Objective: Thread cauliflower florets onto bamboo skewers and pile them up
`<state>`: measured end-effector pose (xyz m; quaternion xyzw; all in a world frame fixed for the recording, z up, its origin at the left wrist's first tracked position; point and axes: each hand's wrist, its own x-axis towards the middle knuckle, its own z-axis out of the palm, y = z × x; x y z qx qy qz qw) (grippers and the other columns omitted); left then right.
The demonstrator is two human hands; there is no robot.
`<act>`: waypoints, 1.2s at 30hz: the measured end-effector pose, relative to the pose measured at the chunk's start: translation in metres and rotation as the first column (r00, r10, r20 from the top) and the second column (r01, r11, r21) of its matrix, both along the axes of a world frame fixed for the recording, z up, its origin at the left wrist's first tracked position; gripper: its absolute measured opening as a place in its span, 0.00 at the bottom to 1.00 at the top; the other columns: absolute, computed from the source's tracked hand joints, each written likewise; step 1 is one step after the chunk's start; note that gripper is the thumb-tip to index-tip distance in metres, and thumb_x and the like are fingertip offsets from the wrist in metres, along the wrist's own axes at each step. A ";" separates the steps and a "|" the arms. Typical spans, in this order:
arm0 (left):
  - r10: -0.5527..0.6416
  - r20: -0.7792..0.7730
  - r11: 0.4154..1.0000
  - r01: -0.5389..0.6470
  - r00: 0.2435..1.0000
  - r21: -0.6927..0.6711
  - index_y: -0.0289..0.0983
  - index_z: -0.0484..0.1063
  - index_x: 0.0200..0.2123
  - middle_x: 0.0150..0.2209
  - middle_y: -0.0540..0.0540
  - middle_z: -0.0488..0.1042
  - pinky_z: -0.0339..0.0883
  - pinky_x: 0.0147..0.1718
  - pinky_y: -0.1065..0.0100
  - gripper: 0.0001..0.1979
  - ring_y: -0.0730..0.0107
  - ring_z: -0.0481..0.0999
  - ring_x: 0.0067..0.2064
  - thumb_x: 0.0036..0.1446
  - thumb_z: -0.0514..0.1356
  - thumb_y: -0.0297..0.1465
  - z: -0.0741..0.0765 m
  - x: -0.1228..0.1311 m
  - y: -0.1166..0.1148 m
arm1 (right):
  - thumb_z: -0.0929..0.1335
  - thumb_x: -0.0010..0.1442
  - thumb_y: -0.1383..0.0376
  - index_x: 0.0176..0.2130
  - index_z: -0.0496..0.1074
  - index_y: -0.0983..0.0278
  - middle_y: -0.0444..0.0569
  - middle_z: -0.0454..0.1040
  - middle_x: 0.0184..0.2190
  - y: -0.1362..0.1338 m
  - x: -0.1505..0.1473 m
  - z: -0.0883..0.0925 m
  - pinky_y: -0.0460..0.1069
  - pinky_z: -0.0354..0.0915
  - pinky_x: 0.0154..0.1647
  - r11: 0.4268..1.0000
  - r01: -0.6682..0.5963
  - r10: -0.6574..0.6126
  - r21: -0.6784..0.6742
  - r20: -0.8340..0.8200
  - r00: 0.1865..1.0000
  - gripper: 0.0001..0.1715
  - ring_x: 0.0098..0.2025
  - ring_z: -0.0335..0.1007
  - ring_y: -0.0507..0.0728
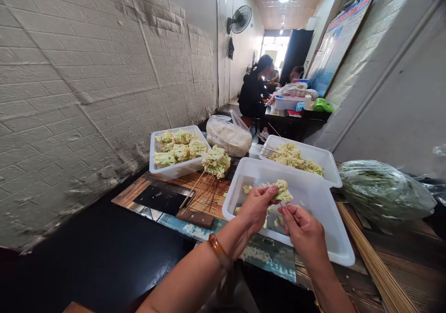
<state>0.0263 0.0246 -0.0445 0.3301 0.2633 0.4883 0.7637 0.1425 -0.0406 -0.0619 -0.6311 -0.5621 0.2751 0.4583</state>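
While the left hand (pixel 258 204) is clamped on a cauliflower piece (pixel 285 193), the right hand (pixel 304 229) is pinched together on a thin skewer (pixel 281 205) directly below that piece. The cauliflower piece is located above the near tray (pixel 332 215), in which smaller fragments (pixel 278 222) lie. Whether the skewer enters the piece cannot be determined. A left tray (pixel 181 169), loaded with cauliflower, is positioned on the far left of the tabletop (pixel 275 259). Just beside it rests a skewered cluster (pixel 216 161), its sticks directed toward the wearer. A rear tray (pixel 318 155), also containing cauliflower, is situated behind the near tray. A skewer bundle (pixel 378 264) lies along the right side, near a bag of greens (pixel 385 190).
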 end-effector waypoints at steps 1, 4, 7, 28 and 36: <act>0.000 0.009 1.000 0.000 1.000 0.004 0.31 0.78 0.29 0.28 0.44 0.76 0.61 0.36 0.69 0.19 0.71 0.71 0.32 0.40 0.70 0.41 0.001 0.000 -0.001 | 0.63 0.59 0.48 0.31 0.73 0.64 0.40 0.65 0.15 0.000 0.000 0.001 0.46 0.58 0.22 1.000 0.002 -0.002 -0.002 0.009 1.000 0.23 0.19 0.61 0.52; -0.005 0.039 1.000 0.004 0.999 0.007 0.30 0.78 0.29 0.28 0.43 0.76 0.62 0.38 0.68 0.19 0.70 0.72 0.32 0.40 0.71 0.41 0.002 0.001 -0.002 | 0.63 0.59 0.48 0.29 0.72 0.64 0.40 0.64 0.15 -0.002 -0.002 0.002 0.46 0.57 0.22 1.000 0.016 -0.016 -0.002 0.032 0.999 0.23 0.18 0.61 0.52; 0.000 0.057 1.000 0.000 0.998 0.005 0.31 0.78 0.27 0.27 0.45 0.75 0.62 0.38 0.68 0.18 0.72 0.70 0.31 0.40 0.71 0.41 0.000 0.002 -0.004 | 0.63 0.59 0.49 0.27 0.70 0.63 0.40 0.63 0.14 -0.003 -0.005 0.002 0.46 0.56 0.21 0.999 0.040 -0.040 0.016 0.031 0.999 0.22 0.18 0.59 0.51; 0.076 -0.431 0.955 0.059 0.899 0.291 0.32 0.74 0.38 0.30 0.46 0.72 0.62 0.35 0.69 0.19 0.73 0.70 0.30 0.54 0.60 0.43 0.012 -0.055 0.039 | 0.68 0.56 0.48 0.35 0.74 0.65 0.39 0.64 0.17 0.000 0.016 0.003 0.44 0.52 0.16 0.994 -0.033 0.001 -0.108 -0.291 0.957 0.22 0.16 0.55 0.48; 0.325 -0.884 0.574 0.672 0.337 0.467 0.34 0.77 0.29 0.28 0.45 0.75 0.59 0.31 0.69 0.09 0.69 0.69 0.29 0.52 0.56 0.26 -0.005 -0.051 0.065 | 0.69 0.56 0.48 0.39 0.75 0.65 0.42 0.66 0.19 0.003 0.024 -0.005 0.45 0.55 0.17 0.995 -0.046 0.017 -0.086 -0.317 0.948 0.24 0.19 0.58 0.49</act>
